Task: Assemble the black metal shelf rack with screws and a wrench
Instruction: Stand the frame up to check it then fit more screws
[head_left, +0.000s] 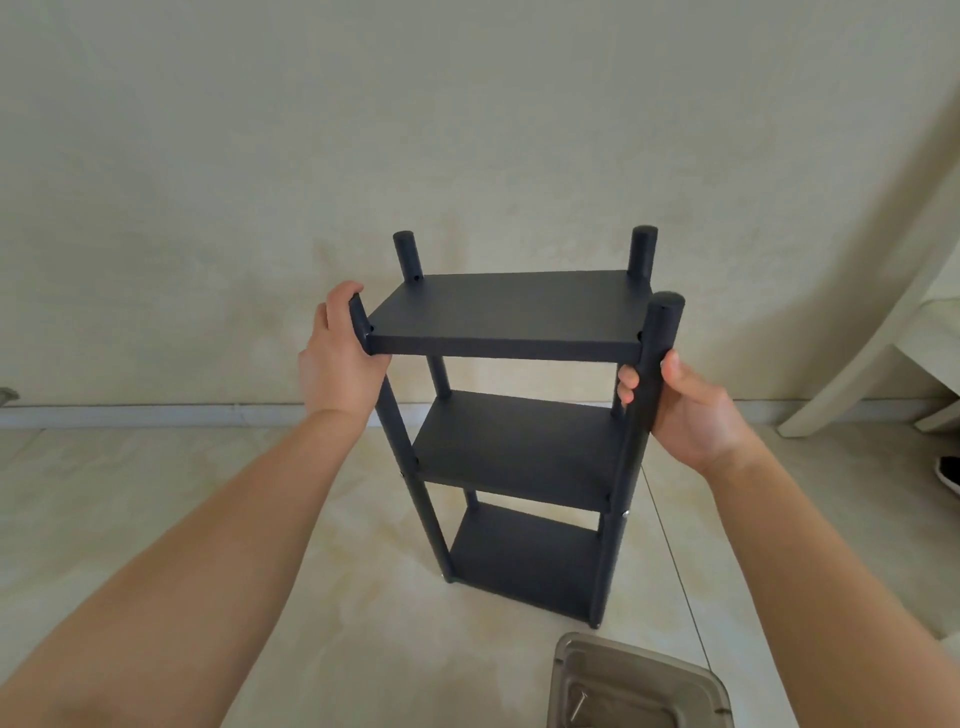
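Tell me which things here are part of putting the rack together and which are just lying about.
Part of the job: black shelf rack, gripped by left hand and right hand; metal tray holding a screw.
Lying about: white furniture leg; black shoe.

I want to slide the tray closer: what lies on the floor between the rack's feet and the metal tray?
Head view: only bare tile floor lies between the black shelf rack and the metal tray.

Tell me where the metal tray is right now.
In the head view, the metal tray sits on the floor at the bottom edge, right of centre, just in front of the shelf rack and below the right hand.
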